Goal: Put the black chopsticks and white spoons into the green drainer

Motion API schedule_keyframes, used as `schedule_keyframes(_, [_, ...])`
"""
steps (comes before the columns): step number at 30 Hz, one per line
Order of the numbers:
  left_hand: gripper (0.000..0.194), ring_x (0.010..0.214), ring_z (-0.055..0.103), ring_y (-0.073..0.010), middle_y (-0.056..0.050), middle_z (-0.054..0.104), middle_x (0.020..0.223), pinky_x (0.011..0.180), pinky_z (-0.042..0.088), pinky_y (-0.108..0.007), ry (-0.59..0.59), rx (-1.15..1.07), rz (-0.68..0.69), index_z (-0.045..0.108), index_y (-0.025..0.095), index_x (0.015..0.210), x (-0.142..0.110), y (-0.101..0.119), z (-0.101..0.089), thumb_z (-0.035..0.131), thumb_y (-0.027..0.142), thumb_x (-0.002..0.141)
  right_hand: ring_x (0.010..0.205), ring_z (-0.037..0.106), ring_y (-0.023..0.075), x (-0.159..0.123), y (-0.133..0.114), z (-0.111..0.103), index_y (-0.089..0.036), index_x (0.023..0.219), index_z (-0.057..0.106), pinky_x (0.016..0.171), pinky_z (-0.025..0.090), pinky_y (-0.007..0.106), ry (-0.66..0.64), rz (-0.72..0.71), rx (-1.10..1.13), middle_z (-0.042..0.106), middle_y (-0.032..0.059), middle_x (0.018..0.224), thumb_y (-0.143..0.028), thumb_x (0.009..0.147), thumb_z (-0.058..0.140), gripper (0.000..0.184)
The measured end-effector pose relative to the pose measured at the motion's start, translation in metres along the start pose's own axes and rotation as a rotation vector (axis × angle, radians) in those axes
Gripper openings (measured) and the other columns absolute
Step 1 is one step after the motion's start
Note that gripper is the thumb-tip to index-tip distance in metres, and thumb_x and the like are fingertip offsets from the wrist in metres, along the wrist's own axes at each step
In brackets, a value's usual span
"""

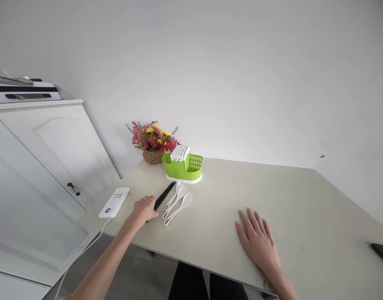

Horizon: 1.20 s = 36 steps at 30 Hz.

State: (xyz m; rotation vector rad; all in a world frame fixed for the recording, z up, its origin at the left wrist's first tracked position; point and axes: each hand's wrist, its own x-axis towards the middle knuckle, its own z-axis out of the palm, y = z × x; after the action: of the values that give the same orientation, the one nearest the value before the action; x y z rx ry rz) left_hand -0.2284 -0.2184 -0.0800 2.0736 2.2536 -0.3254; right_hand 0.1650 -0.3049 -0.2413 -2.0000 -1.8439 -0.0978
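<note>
On my feed the black chopsticks (165, 196), too bunched for me to count, lie on the table (222, 200) left of three white spoons (181, 193), their long axis slanting away rightward to one green caddy (175, 170). My left hand (144, 209) curls over their near part, whether pinching I cannot tell; my right hand (260, 243) rests palm-down, fingers spread.

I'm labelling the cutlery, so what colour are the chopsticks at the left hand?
The chopsticks are black, seen best in the head view.
</note>
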Motion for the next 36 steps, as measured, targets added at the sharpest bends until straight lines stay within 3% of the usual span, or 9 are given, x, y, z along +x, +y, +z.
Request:
schedule_keyframes(7, [0.039,0.114,0.07,-0.0365,-0.017,0.073,0.122,0.093,0.052,-0.043,-0.08,0.01,-0.045,0.07,0.02,0.108,0.018,-0.005,0.002,0.074,0.028,0.07,0.16,0.022,0.0276,0.0,0.0,-0.005,-0.023,0.16,0.045,0.13,0.019,0.051,-0.026,-0.003,0.012,0.032,0.004,0.171,-0.06,0.105,0.024,0.069])
schedule_keyframes(14, [0.043,0.121,0.067,-0.038,-0.026,0.063,0.136,0.095,0.051,-0.045,-0.082,-0.01,-0.055,0.056,0.01,0.134,0.012,-0.013,0.013,0.052,0.02,0.092,0.159,0.023,0.0288,-0.001,0.0,-0.005,-0.023,0.159,0.046,0.13,0.019,0.052,-0.004,-0.01,0.04,0.033,0.005,0.17,-0.06,0.105,0.027,0.069])
schedule_keyframes(18, [0.04,0.109,0.072,-0.0323,-0.026,0.062,0.136,0.088,0.053,-0.04,-0.039,-0.048,-0.029,0.05,0.008,0.135,0.005,-0.017,0.023,0.041,0.016,0.097,0.159,0.022,0.0286,-0.001,-0.001,-0.006,-0.023,0.159,0.047,0.13,0.02,0.052,-0.002,-0.011,0.056,0.034,0.0053,0.17,-0.06,0.105,0.027,0.068])
schedule_keyframes(21, [0.04,0.108,0.072,-0.0327,-0.026,0.063,0.133,0.087,0.052,-0.041,0.023,-0.075,-0.035,0.046,0.009,0.137,0.001,-0.02,0.03,0.036,0.016,0.099,0.159,0.022,0.0287,0.0,-0.001,-0.008,-0.022,0.158,0.048,0.13,0.02,0.052,-0.017,-0.002,0.047,0.034,0.0056,0.17,-0.06,0.105,0.026,0.069])
schedule_keyframes(24, [0.04,0.108,0.072,-0.0343,-0.024,0.07,0.123,0.085,0.052,-0.042,0.085,-0.103,-0.067,0.044,0.009,0.138,-0.001,-0.022,0.037,0.035,0.017,0.1,0.159,0.022,0.0284,0.001,-0.002,-0.009,-0.022,0.158,0.048,0.13,0.02,0.051,-0.037,0.003,0.044,0.034,0.0053,0.17,-0.06,0.105,0.026,0.069])
schedule_keyframes(30, [0.033,0.096,0.075,-0.0305,-0.013,0.076,0.1,0.072,0.049,-0.033,0.186,-0.179,-0.077,0.043,0.016,0.134,-0.007,-0.027,0.049,0.035,0.023,0.103,0.159,0.022,0.0287,0.001,-0.001,-0.007,-0.023,0.159,0.047,0.13,0.019,0.052,-0.029,0.005,0.044,0.034,0.0046,0.17,-0.06,0.105,0.027,0.069])
schedule_keyframes(33, [0.026,0.078,0.073,-0.027,-0.006,0.072,0.081,0.061,0.042,-0.029,0.251,-0.369,-0.026,0.047,0.019,0.125,-0.016,-0.018,0.046,0.037,0.028,0.102,0.159,0.022,0.0285,0.0,-0.001,-0.008,-0.023,0.159,0.047,0.13,0.019,0.052,-0.034,0.001,0.056,0.033,0.0048,0.17,-0.061,0.105,0.027,0.069])
schedule_keyframes(36, [0.027,0.061,0.064,-0.0219,0.001,0.061,0.067,0.055,0.037,-0.027,0.24,-0.655,0.095,0.052,0.022,0.114,-0.029,0.008,0.034,0.037,0.042,0.103,0.16,0.021,0.0279,0.0,-0.002,-0.01,-0.023,0.159,0.047,0.13,0.019,0.051,-0.035,0.004,0.065,0.033,0.0042,0.17,-0.061,0.105,0.027,0.069])
